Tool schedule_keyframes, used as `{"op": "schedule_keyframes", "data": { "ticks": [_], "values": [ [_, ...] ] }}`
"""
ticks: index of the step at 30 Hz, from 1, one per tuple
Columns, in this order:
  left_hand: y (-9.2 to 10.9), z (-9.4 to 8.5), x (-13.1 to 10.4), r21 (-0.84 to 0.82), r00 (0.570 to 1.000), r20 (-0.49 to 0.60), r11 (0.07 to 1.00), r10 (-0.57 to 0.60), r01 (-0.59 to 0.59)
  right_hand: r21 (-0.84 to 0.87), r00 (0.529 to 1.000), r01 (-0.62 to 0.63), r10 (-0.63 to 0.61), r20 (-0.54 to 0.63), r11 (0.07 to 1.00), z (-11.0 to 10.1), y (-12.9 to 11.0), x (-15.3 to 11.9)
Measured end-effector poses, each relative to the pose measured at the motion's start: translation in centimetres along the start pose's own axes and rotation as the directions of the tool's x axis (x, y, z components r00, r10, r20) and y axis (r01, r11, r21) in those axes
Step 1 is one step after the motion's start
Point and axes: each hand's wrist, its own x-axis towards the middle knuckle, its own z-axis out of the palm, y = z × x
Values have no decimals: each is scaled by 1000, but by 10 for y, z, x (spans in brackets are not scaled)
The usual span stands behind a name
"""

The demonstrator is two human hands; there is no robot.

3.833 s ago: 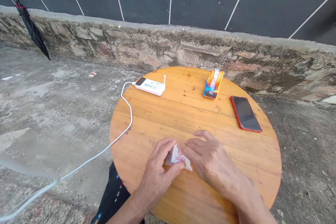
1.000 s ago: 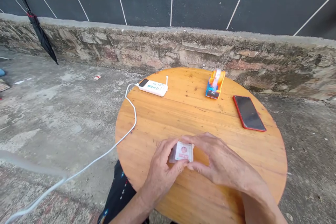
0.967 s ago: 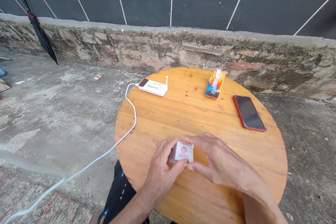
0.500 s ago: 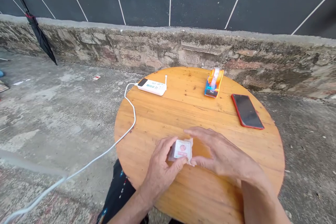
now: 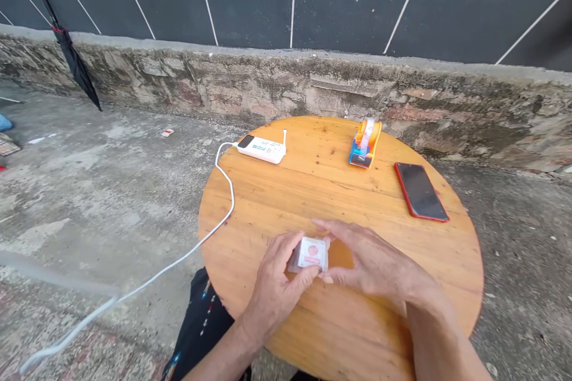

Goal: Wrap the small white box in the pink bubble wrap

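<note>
A small, clear-wrapped packet (image 5: 312,252) with a white label and a reddish round print is over the near middle of the wooden table. My left hand (image 5: 277,280) grips it from the left, thumb on its lower edge and fingers behind its upper left corner. On the other side my right hand (image 5: 369,259) is curved with thumb and fingers apart, the tips at the packet's right edge; whether they press on it is hard to tell.
On the round table (image 5: 268,202) are a white power bank (image 5: 262,149) with a white cable (image 5: 231,190), an orange-and-blue tape dispenser (image 5: 365,144) and a red-edged phone (image 5: 420,191). A black umbrella (image 5: 77,65) leans on the stone wall base (image 5: 250,86).
My right hand has come slightly closer to the packet, and its fingertips are now at the right edge. The wrapping there lies closer to the packet. The view has shifted slightly.
</note>
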Motion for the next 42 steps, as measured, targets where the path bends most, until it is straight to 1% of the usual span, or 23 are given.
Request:
{"op": "schedule_keyframes", "data": {
  "ticks": [3, 6, 9, 13, 15, 18, 21, 24, 28, 32, 35, 38, 40, 42],
  "values": [
    [0, -1, 0, -7, 1000, 6, 1000, -2, 2, -16, 999, -19, 18, -45, 1000, -7, 9, 2],
    [2, -3, -1, -7, 1000, 26, 1000, 10, -10, 28, 999, -38, 39, -2, 999, -9, 19, 6],
    [6, -5, -4, 14, 1000, 15, 1000, 17, -17, 163, 999, -47, 43, 32, 985, -7, 30, 9],
    [8, -7, -8, 16, 999, -13, 999, 51, -51, 406, 999, -22, 9, 32, 914, -6, 41, 11],
    [7, -8, -9, 36, 997, -19, 997, 73, -72, 488, 999, -45, 28, 42, 872, -6, 45, 11],
    [5, -7, -10, 80, 995, -19, 993, 93, -91, 558, 993, -114, 92, 67, 822, -6, 47, 13],
    [4, -5, -10, 102, 995, -3, 990, 96, -95, 580, 990, -142, 112, 86, 802, -5, 45, 14],
    [3, -2, -9, 119, 997, 13, 990, 73, -74, 595, 991, -130, 83, 106, 793, -5, 39, 15],
    [1, 2, -9, 152, 999, 2, 988, 32, -32, 588, 989, -113, 33, 145, 801, -5, 32, 16],
    [2, 3, -7, 186, 1000, 13, 982, 9, -11, 573, 989, -107, 27, 146, 812, -6, 32, 15],
    [7, 3, 0, 220, 998, 65, 976, -11, -4, 563, 993, -95, 37, 114, 821, -7, 36, 13],
    [11, 7, 11, 224, 992, 123, 974, -5, -23, 551, 996, -91, 74, 53, 830, -8, 40, 11],
    [11, 11, 18, 220, 993, 122, 975, 6, -32, 552, 994, -95, 105, 14, 828, -9, 43, 10],
    [8, 16, 21, 217, 995, 94, 975, 18, -38, 560, 992, -92, 126, -22, 823, -9, 45, 10]
  ]
}}
